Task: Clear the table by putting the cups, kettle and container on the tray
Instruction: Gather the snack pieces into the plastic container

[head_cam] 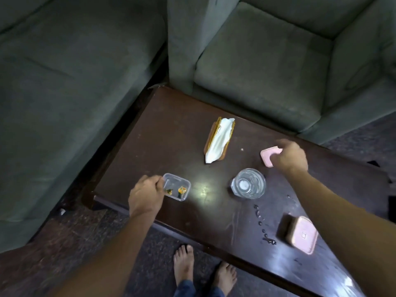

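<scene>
A small clear plastic container [177, 186] with a few orange bits inside sits near the table's front left edge. My left hand [145, 196] grips its left rim. Farther right, my right hand [290, 156] pinches a pink lid [267, 156] that lies on the table. A clear glass [248, 186] stands between my hands. A second container with a pink lid [301, 234] sits near the front right edge. No tray or kettle is in view.
A wooden napkin holder with white tissue [218, 142] stands mid-table on the dark wooden table [171, 129]. Grey sofas [64, 93] close off the left and far sides. A dark beaded string [262, 224] lies near the front edge. My bare feet [184, 264] are below.
</scene>
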A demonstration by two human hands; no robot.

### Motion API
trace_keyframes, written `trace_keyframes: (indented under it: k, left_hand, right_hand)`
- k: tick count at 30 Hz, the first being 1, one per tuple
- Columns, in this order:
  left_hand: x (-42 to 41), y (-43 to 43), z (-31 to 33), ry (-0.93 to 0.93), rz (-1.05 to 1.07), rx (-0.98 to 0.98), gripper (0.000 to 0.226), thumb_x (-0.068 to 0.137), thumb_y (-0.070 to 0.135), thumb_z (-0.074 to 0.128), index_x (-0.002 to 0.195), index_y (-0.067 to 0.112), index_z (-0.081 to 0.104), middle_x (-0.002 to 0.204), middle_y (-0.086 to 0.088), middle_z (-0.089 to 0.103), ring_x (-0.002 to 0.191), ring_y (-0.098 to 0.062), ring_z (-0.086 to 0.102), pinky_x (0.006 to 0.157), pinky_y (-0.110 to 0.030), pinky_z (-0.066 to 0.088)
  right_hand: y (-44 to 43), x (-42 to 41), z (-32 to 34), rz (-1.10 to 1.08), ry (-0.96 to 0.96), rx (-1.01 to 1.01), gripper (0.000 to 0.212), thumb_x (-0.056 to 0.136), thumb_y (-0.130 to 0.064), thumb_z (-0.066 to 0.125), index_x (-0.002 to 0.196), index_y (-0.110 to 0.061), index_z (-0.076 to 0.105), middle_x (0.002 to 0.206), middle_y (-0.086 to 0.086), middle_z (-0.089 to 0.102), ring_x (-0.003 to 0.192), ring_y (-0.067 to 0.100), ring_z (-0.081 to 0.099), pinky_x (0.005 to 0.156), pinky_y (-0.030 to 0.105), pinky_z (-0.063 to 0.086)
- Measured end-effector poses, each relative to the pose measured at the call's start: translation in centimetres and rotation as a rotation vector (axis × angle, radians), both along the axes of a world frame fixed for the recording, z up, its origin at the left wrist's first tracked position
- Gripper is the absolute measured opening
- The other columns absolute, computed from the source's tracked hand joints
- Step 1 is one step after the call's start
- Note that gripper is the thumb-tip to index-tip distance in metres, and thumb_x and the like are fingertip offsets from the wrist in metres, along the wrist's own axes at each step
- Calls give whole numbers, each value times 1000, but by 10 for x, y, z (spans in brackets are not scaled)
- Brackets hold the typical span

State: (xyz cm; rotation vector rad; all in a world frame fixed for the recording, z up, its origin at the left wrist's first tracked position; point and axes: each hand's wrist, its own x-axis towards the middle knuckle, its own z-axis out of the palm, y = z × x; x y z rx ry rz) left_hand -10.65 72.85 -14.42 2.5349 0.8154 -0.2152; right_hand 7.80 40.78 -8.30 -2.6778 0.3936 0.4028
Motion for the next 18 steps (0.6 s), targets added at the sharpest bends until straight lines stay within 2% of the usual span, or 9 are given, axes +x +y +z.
trace_keyframes:
  k: [3, 6, 9, 11, 13, 16, 18]
  left_hand:
    - [14, -9, -1, -20, -21, 7, 26, 104, 30, 54, 109, 17, 77, 96, -9, 59, 90, -38, 65, 80, -42, 51]
    - [29, -18, 1, -52, -52, -2, 25, 104, 31, 56, 106, 18, 77, 91, -1, 52, 81, -30, 60, 77, -40, 48]
    - [42, -24, -1, -67, -58, -52, 23, 102, 34, 58, 105, 24, 78, 92, 0, 58, 84, -29, 64, 78, -36, 48]
    - [48, -26, -4, -73, -47, -73, 24, 101, 37, 58, 100, 26, 78, 89, 1, 58, 80, -25, 61, 75, -32, 45]
    - [52, -29, -6, -72, -44, -71, 26, 101, 38, 56, 96, 24, 77, 86, 1, 57, 78, -23, 59, 74, -32, 44]
    - [51, -31, -9, -56, -44, -65, 29, 101, 39, 54, 92, 22, 75, 83, 2, 56, 80, -26, 61, 73, -32, 43]
    - [50, -30, -10, -53, -46, -60, 31, 102, 41, 52, 93, 23, 75, 84, 3, 56, 81, -26, 62, 73, -32, 44]
  right_hand:
    - [-34, 7, -15, 305, 218, -234, 68, 86, -12, 69, 150, -24, 49, 162, 4, 35, 142, 34, 39, 110, 47, 44]
    - [-41, 17, -24, 526, 250, -380, 85, 85, -15, 70, 159, -28, 30, 171, -2, 14, 154, 30, 19, 117, 47, 35]
    - [-39, 29, -36, 675, 220, -447, 95, 86, -18, 73, 162, -31, 18, 172, -6, 6, 157, 26, 9, 121, 45, 29]
    - [-36, 34, -44, 752, 195, -467, 95, 86, -20, 73, 162, -32, 17, 171, -3, 10, 157, 27, 12, 121, 44, 28]
    - [-34, 38, -50, 808, 174, -478, 91, 85, -21, 73, 160, -32, 23, 168, 3, 20, 152, 30, 23, 120, 43, 29]
    - [-35, 38, -53, 850, 95, -518, 85, 79, -28, 77, 153, -31, 36, 148, 5, 41, 133, 30, 43, 111, 42, 40]
    - [-39, 37, -52, 833, 63, -534, 84, 76, -36, 78, 151, -30, 40, 136, 5, 47, 124, 30, 47, 103, 42, 46]
